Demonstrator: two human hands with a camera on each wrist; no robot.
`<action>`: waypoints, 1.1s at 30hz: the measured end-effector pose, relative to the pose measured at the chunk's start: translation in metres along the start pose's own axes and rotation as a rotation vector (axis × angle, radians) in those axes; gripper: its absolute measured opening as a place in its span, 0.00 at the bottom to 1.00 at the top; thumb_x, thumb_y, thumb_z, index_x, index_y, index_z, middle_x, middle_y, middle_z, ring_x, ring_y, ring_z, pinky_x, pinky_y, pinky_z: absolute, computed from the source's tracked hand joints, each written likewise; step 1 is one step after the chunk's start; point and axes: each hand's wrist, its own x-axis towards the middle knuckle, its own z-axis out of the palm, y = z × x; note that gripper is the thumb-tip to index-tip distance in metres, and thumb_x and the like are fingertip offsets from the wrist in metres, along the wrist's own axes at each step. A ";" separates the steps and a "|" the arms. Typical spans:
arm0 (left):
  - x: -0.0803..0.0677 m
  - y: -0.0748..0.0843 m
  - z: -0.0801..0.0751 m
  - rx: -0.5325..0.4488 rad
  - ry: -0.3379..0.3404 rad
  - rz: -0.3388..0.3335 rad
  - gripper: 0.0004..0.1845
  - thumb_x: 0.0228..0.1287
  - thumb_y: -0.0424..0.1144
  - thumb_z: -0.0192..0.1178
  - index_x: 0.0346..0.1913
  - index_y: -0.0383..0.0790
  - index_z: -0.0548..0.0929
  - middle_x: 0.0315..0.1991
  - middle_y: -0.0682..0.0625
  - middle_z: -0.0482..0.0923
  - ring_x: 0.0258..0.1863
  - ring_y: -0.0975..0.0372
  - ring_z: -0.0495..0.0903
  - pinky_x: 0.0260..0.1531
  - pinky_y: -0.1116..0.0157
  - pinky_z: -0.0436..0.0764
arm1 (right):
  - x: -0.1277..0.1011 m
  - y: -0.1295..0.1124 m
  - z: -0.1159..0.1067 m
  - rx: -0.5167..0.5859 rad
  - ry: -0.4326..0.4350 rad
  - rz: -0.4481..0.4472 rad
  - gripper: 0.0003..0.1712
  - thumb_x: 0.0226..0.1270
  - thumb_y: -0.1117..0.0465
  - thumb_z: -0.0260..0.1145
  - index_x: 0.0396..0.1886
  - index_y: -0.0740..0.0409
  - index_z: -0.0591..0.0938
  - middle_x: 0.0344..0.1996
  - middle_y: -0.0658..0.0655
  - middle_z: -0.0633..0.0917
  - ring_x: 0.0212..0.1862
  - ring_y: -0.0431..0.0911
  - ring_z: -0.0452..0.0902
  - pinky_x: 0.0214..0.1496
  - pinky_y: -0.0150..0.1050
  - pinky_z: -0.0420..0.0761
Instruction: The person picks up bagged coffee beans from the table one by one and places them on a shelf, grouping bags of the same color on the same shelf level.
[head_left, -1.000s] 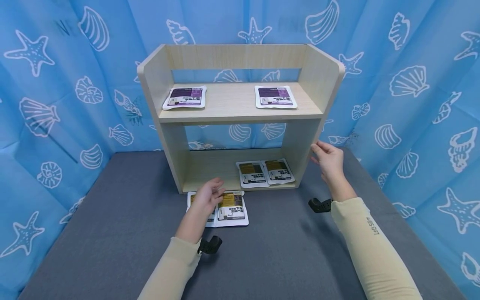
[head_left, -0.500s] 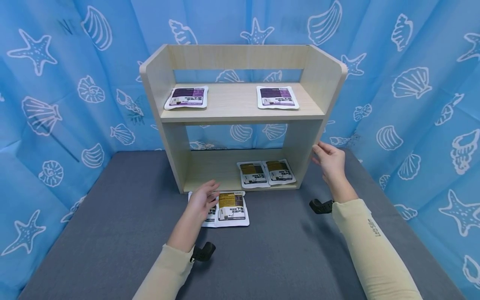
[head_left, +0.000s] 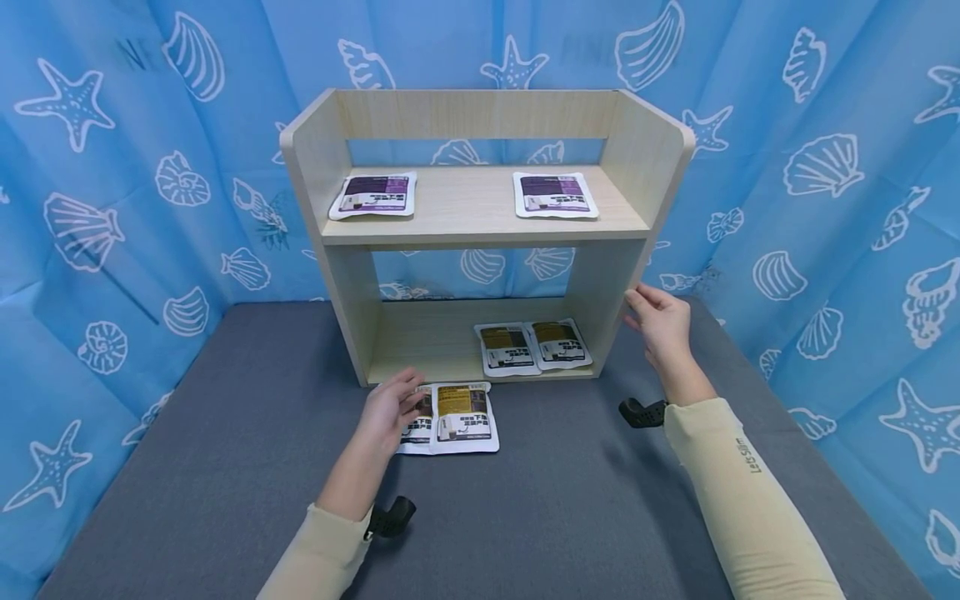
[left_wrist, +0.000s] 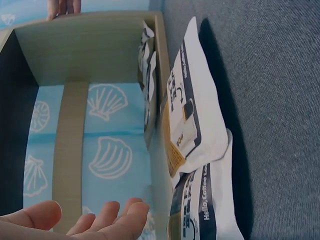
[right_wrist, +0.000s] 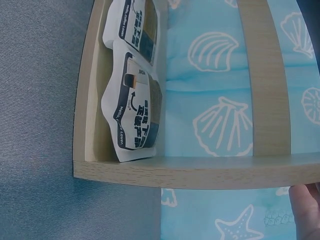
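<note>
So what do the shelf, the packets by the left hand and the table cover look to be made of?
Shelf: pale wood-grain board, matte, likely laminate; the grain is faint and uniform. Packets: glossy printed plastic or foil film, judging by sheen and crimped white edges. Table cover: grey woven fabric, matte, with fine ribbed texture in the wrist views. Left hand rests on one packet.

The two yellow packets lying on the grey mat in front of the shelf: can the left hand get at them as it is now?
Probably yes. The left hand hangs open right over the yellow packets on the grey mat, with nothing between. The shelf stands behind them.
</note>
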 end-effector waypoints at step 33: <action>-0.015 0.001 -0.029 0.211 0.163 0.096 0.26 0.75 0.31 0.42 0.73 0.28 0.57 0.73 0.36 0.56 0.73 0.45 0.52 0.71 0.47 0.49 | 0.000 0.000 0.000 -0.020 0.000 0.003 0.27 0.73 0.54 0.59 0.66 0.63 0.72 0.65 0.63 0.73 0.63 0.51 0.72 0.61 0.47 0.73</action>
